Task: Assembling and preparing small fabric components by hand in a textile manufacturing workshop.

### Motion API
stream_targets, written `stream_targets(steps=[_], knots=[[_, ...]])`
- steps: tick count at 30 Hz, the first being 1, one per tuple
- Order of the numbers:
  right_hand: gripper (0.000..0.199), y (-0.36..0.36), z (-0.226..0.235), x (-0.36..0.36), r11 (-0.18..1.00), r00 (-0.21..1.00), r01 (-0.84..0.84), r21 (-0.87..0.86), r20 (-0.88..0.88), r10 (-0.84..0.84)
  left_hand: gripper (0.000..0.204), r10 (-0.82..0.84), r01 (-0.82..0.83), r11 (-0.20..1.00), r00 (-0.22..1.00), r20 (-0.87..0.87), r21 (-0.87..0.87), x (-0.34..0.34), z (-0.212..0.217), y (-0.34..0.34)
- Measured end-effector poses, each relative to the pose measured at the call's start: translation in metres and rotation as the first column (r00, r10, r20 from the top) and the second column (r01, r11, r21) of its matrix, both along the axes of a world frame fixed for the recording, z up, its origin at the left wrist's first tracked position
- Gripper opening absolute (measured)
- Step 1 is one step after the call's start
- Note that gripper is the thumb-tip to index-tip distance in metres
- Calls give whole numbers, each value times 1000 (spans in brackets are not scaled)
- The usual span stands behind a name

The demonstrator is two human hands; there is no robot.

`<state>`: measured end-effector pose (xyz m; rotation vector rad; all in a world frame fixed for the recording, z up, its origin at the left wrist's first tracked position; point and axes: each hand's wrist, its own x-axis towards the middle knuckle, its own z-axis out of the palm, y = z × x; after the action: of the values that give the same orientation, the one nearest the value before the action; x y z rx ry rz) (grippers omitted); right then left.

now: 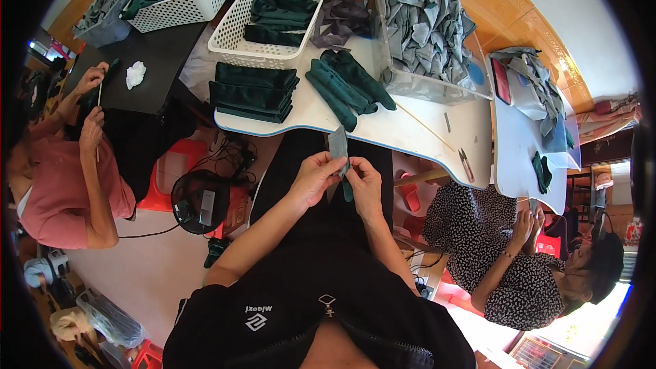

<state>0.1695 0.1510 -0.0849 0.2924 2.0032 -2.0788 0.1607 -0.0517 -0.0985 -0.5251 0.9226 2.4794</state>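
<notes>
My left hand (316,172) and my right hand (364,181) are together in front of my lap, just below the white table's (410,133) near edge. Both pinch a small narrow fabric piece (339,145), grey on its upper part and dark green lower down, held upright between the fingers. On the table straight ahead lie several rolled dark green pieces (345,82) and a neat stack of folded dark green fabric (253,92).
A white basket (229,34) with green pieces and a clear bin of grey pieces (424,27) stand farther back. A thin stick (425,126) and small snips (466,164) lie at right. One person sits at left, another at right; a fan (201,201) rests on the floor.
</notes>
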Motion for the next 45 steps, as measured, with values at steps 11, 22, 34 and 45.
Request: stream_targets(steps=[11,22,34,45], knots=[[15,-2,-25,6,983,987,57,175,-161,-28,34,-87,93,995,988,126,-47,14,19,7],[22,-28,-42,7,987,991,122,108,44,-127,42,-177,189,970,980,87,-151,16,-1,-4],[34,-60,-37,-5,917,983,123,380,-175,-59,35,178,-178,984,984,27,-18,26,-41,12],[36,-57,-75,3,928,960,169,332,-267,-79,38,-31,20,993,995,100,114,40,-60,1]])
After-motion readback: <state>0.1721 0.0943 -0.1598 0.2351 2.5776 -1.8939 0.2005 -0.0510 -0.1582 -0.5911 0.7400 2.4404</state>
